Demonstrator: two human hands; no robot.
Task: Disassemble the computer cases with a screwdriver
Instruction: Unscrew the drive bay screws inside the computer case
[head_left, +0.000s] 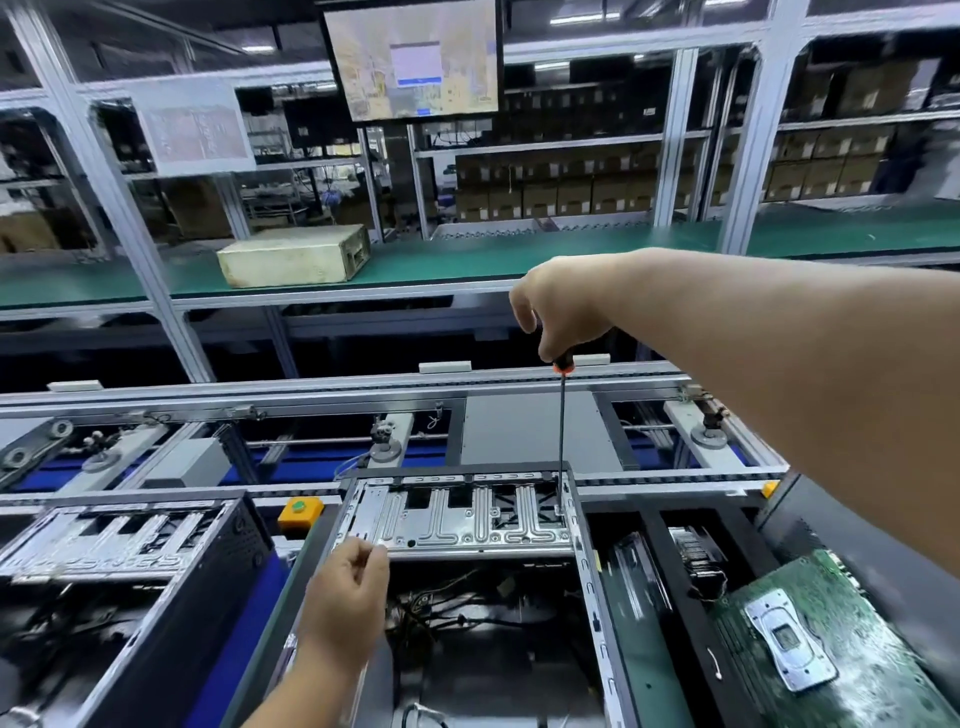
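An open computer case (592, 587) lies in front of me with a silver drive bracket (467, 525) across its far end. My right hand (558, 306) grips the black-and-orange handle of a long screwdriver (561, 431) held upright, its tip down at the bracket's right corner. My left hand (348, 587) hovers at the bracket's near left edge, fingers loosely curled, thumb and fingers close together; I cannot tell whether it pinches anything. Loose black cables lie inside the case below the bracket.
A second open case (156, 571) sits on the left. A green motherboard (821, 639) lies in another case at the right. A yellow-and-green button box (300, 512) is fixed on the conveyor rail. A beige box (296, 254) rests on the green shelf behind.
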